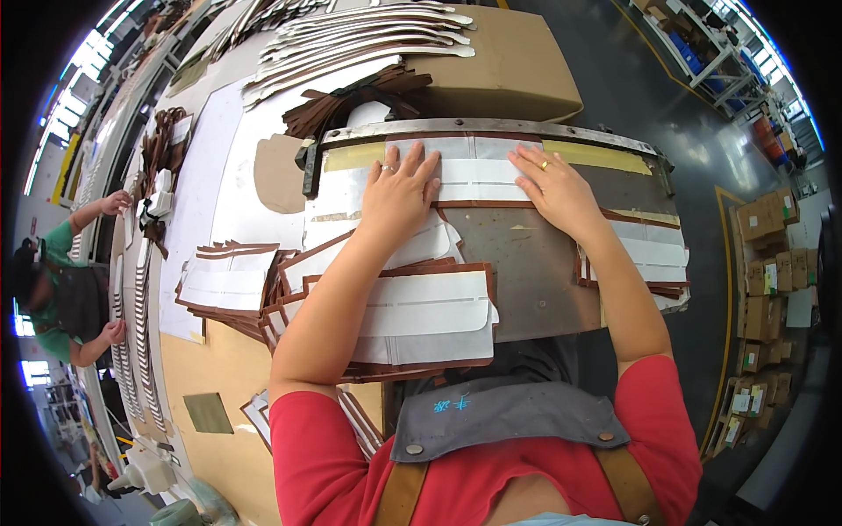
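Note:
A white panel with brown edging point(474, 182) lies flat on a grey metal plate point(526, 272), its far edge against a metal bar point(491, 124). My left hand point(399, 191) rests on the panel's left part, palm down and fingers spread. On its right end lies my right hand point(556, 188), fingers stretched out toward the bar. Both hands press on the surface and grasp nothing. Under my left forearm is a stack of similar brown-edged white panels point(425, 307). Another such stack point(649, 260) sits beneath my right forearm.
More panels are piled at the left point(230, 279). Beyond the bar stand a cardboard box point(500, 61) and a row of long white-and-brown strips point(360, 44). A co-worker point(66, 289) handles strips at a bench on the far left. Shelved cartons point(763, 307) line the right.

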The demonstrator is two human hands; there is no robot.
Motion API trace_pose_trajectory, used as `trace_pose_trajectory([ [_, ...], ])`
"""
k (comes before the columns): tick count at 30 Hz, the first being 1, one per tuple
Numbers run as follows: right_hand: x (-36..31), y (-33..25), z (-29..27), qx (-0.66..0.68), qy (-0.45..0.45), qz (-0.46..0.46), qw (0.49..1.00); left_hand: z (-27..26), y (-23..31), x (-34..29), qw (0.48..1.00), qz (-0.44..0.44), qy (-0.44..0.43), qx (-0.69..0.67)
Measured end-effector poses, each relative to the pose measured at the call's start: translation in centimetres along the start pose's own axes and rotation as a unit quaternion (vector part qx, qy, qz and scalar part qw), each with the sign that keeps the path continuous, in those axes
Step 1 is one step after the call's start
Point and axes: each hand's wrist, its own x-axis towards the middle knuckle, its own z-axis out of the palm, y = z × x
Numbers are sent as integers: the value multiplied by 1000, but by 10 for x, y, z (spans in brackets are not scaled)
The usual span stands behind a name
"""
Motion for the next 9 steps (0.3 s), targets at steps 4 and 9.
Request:
trace_pose_trajectory([
  [4, 3, 6, 3, -16, 12, -5, 1000, 3, 4, 3, 1000, -2, 8, 4],
  [9, 3, 4, 2, -7, -3, 9, 1000, 0, 4, 5, 1000, -3, -4, 23],
])
